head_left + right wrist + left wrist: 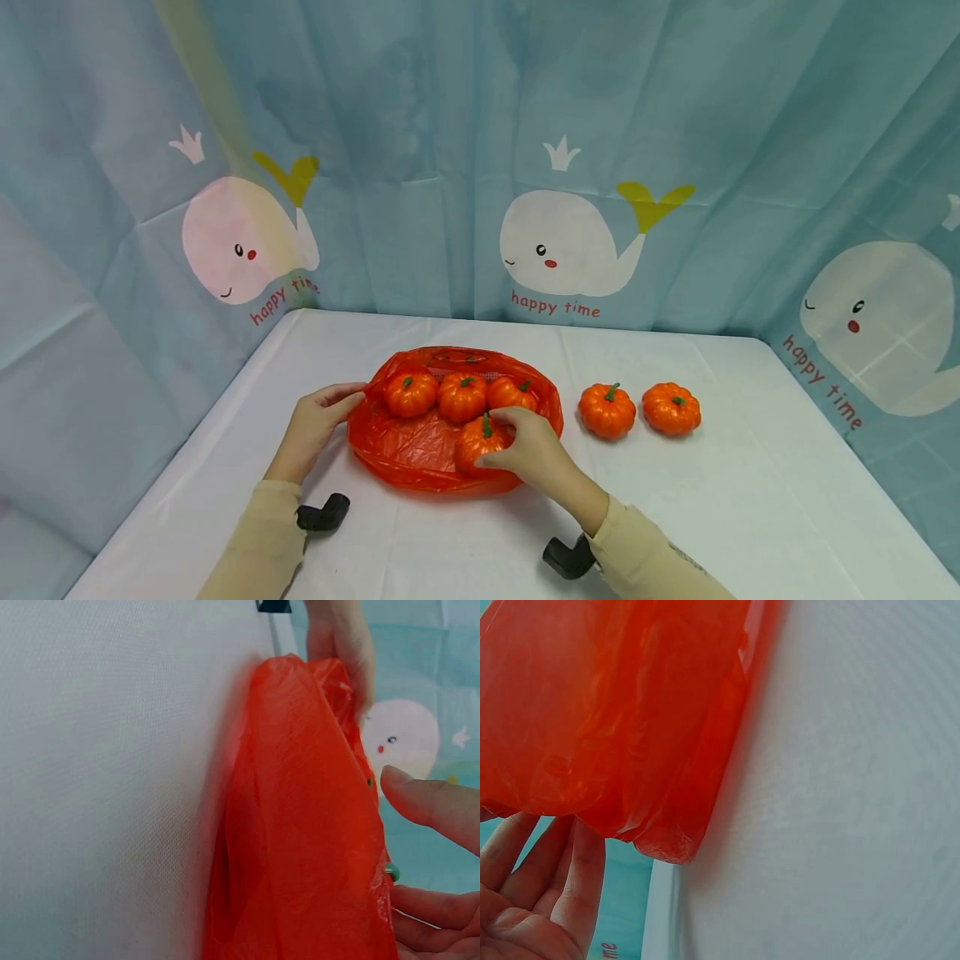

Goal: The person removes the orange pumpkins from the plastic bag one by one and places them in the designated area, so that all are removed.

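A red plastic bag (420, 446) lies spread wide on the white table, its rim rolled outward. Inside sit small orange toy pumpkins with green stems: a row of three at the back, such as the middle pumpkin (462, 397), and a front pumpkin (477, 444) at the right. My left hand (318, 421) pinches the bag's left rim between thumb and fingers. Around the front pumpkin's right side, my right hand (536, 450) has its thumb and fingers spread. In the right wrist view a green stem (392, 871) shows above the rim, between the parted thumb and fingers.
Two more pumpkins stand on the table right of the bag, the nearer pumpkin (607, 411) and the farther pumpkin (671, 409). A blue curtain (420, 217) with whale prints hangs behind the table (735, 500). Black wrist mounts (324, 512) stick out from both sleeves.
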### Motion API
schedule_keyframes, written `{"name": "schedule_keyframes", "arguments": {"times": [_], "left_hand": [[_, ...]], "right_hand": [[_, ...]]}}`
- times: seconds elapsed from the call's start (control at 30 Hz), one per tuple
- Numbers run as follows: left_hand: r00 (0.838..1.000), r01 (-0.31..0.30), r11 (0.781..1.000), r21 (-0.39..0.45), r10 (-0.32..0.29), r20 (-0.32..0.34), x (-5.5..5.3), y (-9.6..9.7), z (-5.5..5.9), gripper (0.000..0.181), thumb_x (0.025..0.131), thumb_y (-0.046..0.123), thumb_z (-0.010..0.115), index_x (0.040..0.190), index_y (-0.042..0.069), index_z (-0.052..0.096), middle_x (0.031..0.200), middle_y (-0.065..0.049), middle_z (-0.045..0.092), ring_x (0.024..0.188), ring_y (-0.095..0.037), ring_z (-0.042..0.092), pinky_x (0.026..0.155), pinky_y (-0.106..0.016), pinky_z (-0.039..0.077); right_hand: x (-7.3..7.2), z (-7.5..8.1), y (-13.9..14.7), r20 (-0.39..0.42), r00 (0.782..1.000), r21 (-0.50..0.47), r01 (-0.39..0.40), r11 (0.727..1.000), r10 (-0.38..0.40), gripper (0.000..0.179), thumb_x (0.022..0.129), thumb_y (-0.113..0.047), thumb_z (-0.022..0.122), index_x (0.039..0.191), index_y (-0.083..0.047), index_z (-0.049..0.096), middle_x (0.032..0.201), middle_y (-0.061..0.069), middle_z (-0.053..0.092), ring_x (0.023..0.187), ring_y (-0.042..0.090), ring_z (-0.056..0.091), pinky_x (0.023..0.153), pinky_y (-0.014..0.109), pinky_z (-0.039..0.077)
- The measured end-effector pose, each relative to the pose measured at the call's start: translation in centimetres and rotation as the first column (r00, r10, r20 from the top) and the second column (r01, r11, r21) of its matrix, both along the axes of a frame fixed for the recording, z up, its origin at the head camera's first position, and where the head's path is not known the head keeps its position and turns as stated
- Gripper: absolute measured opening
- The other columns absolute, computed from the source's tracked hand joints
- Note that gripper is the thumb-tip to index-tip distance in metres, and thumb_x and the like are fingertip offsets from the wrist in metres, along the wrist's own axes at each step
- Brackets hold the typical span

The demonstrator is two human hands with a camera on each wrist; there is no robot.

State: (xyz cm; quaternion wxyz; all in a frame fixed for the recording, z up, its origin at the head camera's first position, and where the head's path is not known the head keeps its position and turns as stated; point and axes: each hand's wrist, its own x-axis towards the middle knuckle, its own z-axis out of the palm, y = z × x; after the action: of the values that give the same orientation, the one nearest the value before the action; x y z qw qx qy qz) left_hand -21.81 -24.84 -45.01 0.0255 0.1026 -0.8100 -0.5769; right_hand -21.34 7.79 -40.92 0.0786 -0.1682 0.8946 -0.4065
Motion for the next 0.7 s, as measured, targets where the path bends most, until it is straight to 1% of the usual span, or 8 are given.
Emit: {"name": "schedule_keyframes", "arguments": {"times": [0.2, 0.4, 0.57, 0.7], "left_hand": [[1.0, 0.007, 1.0, 0.005, -0.007, -0.009, 0.0, 0.1, 0.0, 0.052, 0.097, 0.044, 0.061, 0.135, 0.008, 0.061, 0.132, -0.007, 0.066, 0.1, 0.003, 0.058, 0.086, -0.013, 0.048], [0.999, 0.005, 1.0, 0.019, -0.004, -0.038, 0.1, 0.1, 0.1, 0.049, 0.097, 0.04, 0.062, 0.132, 0.005, 0.063, 0.125, -0.004, 0.07, 0.097, 0.005, 0.06, 0.086, -0.013, 0.049], [0.999, 0.006, 1.0, 0.023, -0.005, -0.035, 0.1, 0.0, 0.0, 0.05, 0.097, 0.041, 0.062, 0.133, 0.005, 0.063, 0.123, -0.001, 0.07, 0.097, 0.004, 0.06, 0.086, -0.014, 0.049], [0.999, 0.006, 0.999, 0.032, -0.004, -0.036, 0.1, -0.1, -0.1, 0.05, 0.097, 0.04, 0.063, 0.133, 0.005, 0.063, 0.121, 0.002, 0.071, 0.097, 0.003, 0.06, 0.086, -0.014, 0.049]], "right_hand": [[-0.4, -0.3, -0.1, -0.007, 1.0, 0.04, -0.013, 0.999, 0.014, 0.068, 0.072, -0.023, 0.09, 0.13, -0.001, 0.062, 0.133, 0.014, 0.063, 0.129, 0.034, 0.053, 0.105, 0.053, 0.047], [-0.8, -0.5, -0.3, -0.008, 0.999, 0.064, -0.039, 0.997, 0.039, 0.07, 0.07, -0.024, 0.091, 0.13, -0.001, 0.062, 0.133, 0.014, 0.062, 0.128, 0.033, 0.054, 0.105, 0.051, 0.047], [-1.0, -0.3, -0.6, 0.018, 0.998, 0.098, -0.066, 0.993, 0.064, 0.07, 0.07, -0.022, 0.091, 0.129, 0.001, 0.062, 0.132, 0.014, 0.062, 0.126, 0.033, 0.055, 0.104, 0.05, 0.049], [-1.3, -0.2, -0.8, 0.044, 0.996, 0.114, -0.08, 0.99, 0.076, 0.071, 0.07, -0.021, 0.091, 0.13, 0.002, 0.061, 0.133, 0.015, 0.062, 0.126, 0.033, 0.054, 0.105, 0.05, 0.048]]}}
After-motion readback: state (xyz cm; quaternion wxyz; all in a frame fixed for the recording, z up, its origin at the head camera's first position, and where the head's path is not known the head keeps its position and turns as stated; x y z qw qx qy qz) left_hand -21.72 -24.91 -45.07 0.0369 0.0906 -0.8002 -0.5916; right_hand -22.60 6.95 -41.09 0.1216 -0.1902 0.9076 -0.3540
